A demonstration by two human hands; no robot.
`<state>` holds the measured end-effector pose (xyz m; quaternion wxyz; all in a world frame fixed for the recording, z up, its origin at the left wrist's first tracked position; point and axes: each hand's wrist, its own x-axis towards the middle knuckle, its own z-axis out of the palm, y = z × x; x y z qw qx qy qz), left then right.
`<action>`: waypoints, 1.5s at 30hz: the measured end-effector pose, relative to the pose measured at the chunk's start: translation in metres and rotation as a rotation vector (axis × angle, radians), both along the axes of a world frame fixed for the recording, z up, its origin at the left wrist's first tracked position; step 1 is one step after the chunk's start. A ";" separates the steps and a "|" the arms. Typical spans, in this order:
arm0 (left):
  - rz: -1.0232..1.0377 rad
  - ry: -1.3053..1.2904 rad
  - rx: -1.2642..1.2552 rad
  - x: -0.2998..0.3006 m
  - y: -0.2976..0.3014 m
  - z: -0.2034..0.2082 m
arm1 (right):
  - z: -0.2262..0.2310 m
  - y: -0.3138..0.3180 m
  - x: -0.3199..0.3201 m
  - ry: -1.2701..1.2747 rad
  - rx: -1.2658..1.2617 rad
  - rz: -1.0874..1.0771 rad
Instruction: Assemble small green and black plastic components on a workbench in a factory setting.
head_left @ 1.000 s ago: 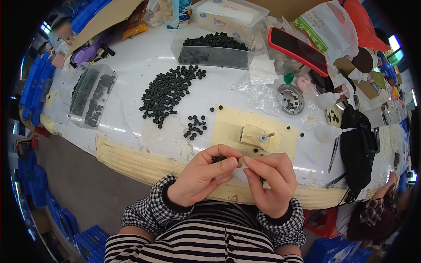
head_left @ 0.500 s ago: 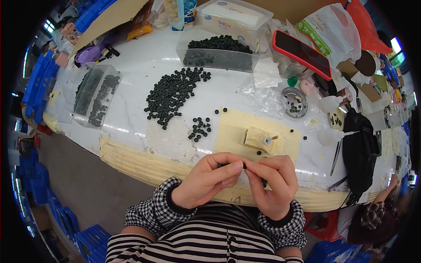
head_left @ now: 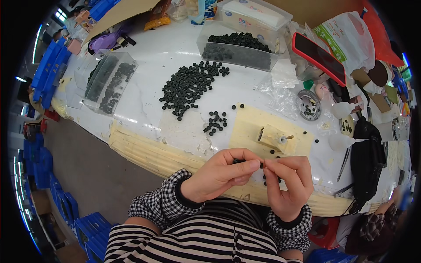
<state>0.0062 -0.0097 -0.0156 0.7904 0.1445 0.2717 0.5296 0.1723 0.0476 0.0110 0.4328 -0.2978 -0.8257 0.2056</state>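
Note:
In front of my body, both hands meet over the near edge of the table. My left hand (head_left: 226, 173) is closed, its thumb and index finger pinching a small black part (head_left: 261, 165); more dark material shows between its fingers. My right hand (head_left: 290, 184) has its thumb and fingertips drawn together at the exposed end of that part, partly hiding it. Just beyond the hands stands a small cream block (head_left: 274, 136) with a metal pin, on a yellow sheet (head_left: 245, 120). Several loose black round pieces lie around the block and under my right hand.
A large pile of black round pieces (head_left: 186, 87) lies beyond a smaller cluster (head_left: 215, 122). Clear bins (head_left: 239, 59) hold more at the back and left. On the right are a red-cased phone (head_left: 319, 59), round metal tin (head_left: 309, 105), tweezers (head_left: 344, 164) and black bag (head_left: 366, 153).
The view has swung slightly, so the table and hands sit farther right in the picture. Both hands stay together at the small black part, with the right fingers shifted slightly.

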 end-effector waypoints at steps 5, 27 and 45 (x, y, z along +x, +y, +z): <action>0.003 -0.045 0.002 -0.002 0.000 0.001 | 0.013 0.003 0.009 -0.014 0.032 -0.036; 0.134 -0.101 0.075 0.015 -0.021 0.002 | 0.003 -0.014 0.002 -0.054 0.000 0.136; 0.328 -0.128 0.093 0.035 -0.061 -0.012 | 0.005 -0.034 0.002 -0.112 0.040 0.345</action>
